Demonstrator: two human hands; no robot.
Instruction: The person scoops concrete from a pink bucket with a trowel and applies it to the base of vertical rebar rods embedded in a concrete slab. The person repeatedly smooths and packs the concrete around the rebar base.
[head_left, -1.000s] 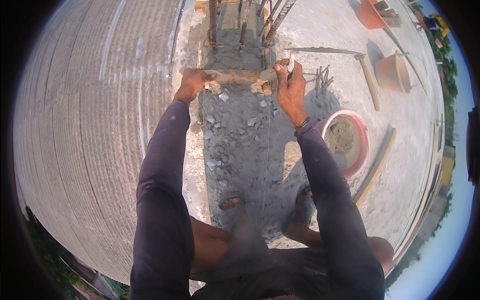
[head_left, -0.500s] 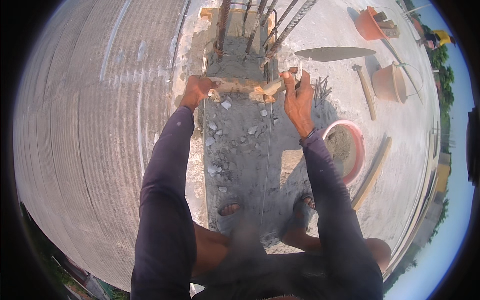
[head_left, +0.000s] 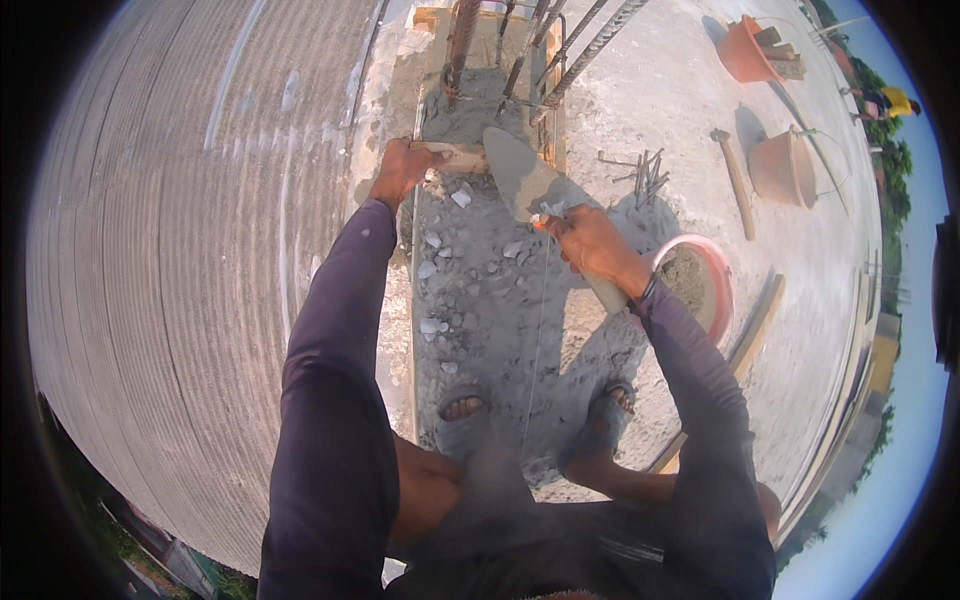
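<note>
Trowel (head_left: pixel 518 172) is in the right hand (head_left: pixel 596 246), fingers wrapped round the grip; blade sits ahead and left of them. Blade is flat, grey, leaf-shaped with a rounded tip, lighter toward the tip, browner and wet-looking toward the grip. Grip mostly hidden by the palm; only a pale butt end shows below it. Small white-and-orange bit by the right fingers, can't make out what.

Left hand (head_left: pixel 402 168) grasps the left end of a wooden strip (head_left: pixel 460 157), thumb on top; its other fingers are hard to make out. Blade hides the strip's right end. Rebar (head_left: pixel 460 45) beyond the fingers is cut off at the top edge. Mortar tub (head_left: pixel 722 290), near right of the right fingers, is partly covered by the forearm.
</note>
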